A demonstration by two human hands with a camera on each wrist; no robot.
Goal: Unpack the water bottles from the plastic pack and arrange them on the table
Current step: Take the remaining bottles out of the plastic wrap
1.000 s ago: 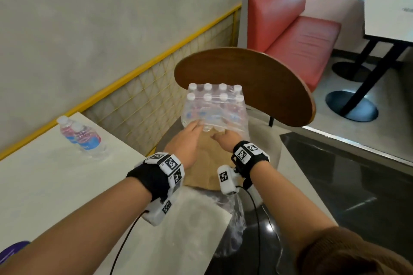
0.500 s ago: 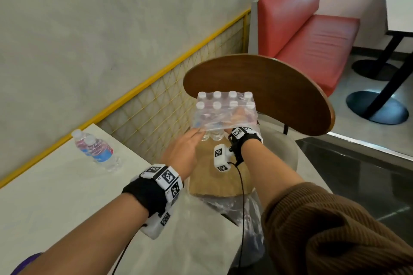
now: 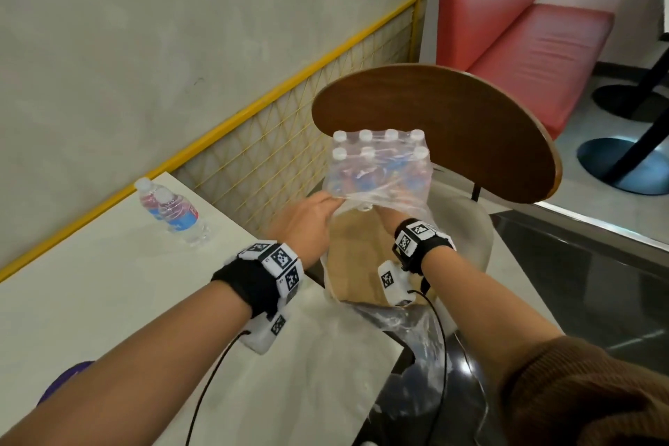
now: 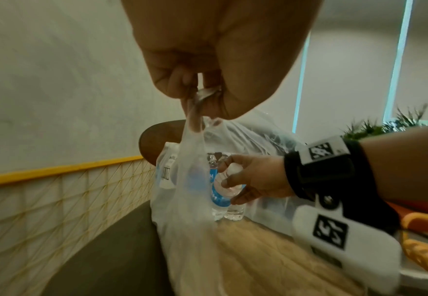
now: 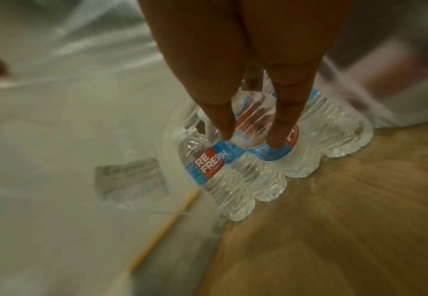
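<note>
Two clear plastic water bottles (image 3: 170,208) stand near the white tabletop's (image 3: 90,293) far edge; most remain in the clear shrink-wrapped pack (image 3: 378,170) on the chair, left hand (image 3: 307,219) pinching its film, right hand (image 4: 254,179) gripping one bottle.

The head view looks down and forward over both forearms; each wrist view looks close along its own fingers, and all three share the plastic pack (image 3: 376,170) of bottles
</note>
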